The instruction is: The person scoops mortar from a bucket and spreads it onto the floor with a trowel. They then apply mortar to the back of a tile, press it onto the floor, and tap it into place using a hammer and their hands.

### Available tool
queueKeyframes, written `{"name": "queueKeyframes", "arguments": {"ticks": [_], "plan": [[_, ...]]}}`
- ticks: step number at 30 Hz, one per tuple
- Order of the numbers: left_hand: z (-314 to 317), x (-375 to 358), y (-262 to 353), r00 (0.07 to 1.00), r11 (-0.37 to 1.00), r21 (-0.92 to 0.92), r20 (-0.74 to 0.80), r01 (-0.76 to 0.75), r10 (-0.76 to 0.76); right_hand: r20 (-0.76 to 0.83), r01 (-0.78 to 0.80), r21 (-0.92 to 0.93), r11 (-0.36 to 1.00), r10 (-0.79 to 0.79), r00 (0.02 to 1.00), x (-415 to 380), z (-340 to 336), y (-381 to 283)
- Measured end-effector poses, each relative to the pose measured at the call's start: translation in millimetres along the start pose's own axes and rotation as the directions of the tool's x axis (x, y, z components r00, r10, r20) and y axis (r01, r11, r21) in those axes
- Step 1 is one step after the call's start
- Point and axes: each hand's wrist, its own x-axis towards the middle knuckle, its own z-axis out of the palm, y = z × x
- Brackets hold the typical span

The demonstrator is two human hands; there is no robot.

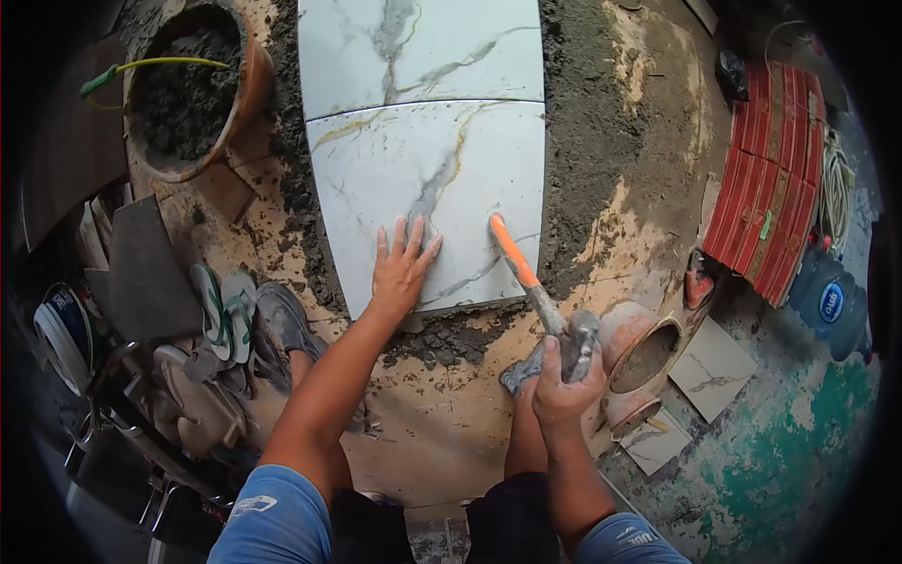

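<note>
My left hand (403, 261) lies with fingers spread on the near white marble-look tile (376, 197), close to its front edge. My right hand (567, 383) is wrapped round the grey, mortar-smeared head of a hammer (537, 293). The hammer's orange handle end points away from me and meets the tile's right part. A second tile (451, 47) of the same pattern lies beyond, with a thin straight joint between the two. Wet grey mortar (587, 122) borders the tiles on both sides, and more mortar shows below the near edge.
A bucket of mortar (256, 94) with a yellow-green handle stands at upper left. Sandals (225, 305) lie to the left. At right are red-striped boxes (766, 169), a blue water jug (832, 303), a mortar-stained pot (628, 343) and cut tile pieces (714, 369).
</note>
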Motion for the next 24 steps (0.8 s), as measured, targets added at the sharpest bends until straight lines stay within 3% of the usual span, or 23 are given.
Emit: {"name": "queueKeyframes", "arguments": {"ticks": [3,5,7,9,11,13,15,17,24], "plan": [[-11,15,0,0.998,0.996,0.072,0.015,-0.059,0.058,0.035,-0.004,-0.023,1.000,0.005,0.999,6,-8,-2],[-28,40,-4,0.975,0.995,-0.098,0.221,0.036,-0.013,-0.030,0.144,-0.019,0.989,-0.145,0.989,7,-15,-1],[-37,71,-16,0.999,0.998,-0.058,0.022,0.035,-0.033,-0.021,0.093,0.025,0.995,-0.093,0.995,-3,-30,2],[-57,109,-30,0.994,0.994,0.019,0.028,0.107,-0.107,-0.100,0.039,0.102,0.994,-0.029,0.995,-11,-42,6],[-72,139,-43,0.984,0.986,0.042,0.065,0.164,-0.166,-0.064,0.015,0.095,0.995,-0.009,0.998,-14,-60,6],[-82,157,-52,0.960,0.965,0.157,0.157,0.210,-0.234,-0.012,-0.143,0.209,0.967,0.149,0.989,-22,-68,11],[-85,162,-50,0.934,0.951,0.187,0.216,0.246,-0.284,-0.029,-0.126,0.218,0.968,0.135,0.990,-19,-67,17],[-85,164,-48,0.928,0.943,0.210,0.217,0.259,-0.303,-0.029,0.037,0.014,0.999,-0.037,0.999,-12,-65,21],[-79,163,-51,0.943,0.951,0.156,0.161,0.266,-0.290,0.022,0.018,-0.011,1.000,-0.017,1.000,-7,-32,43]]}}
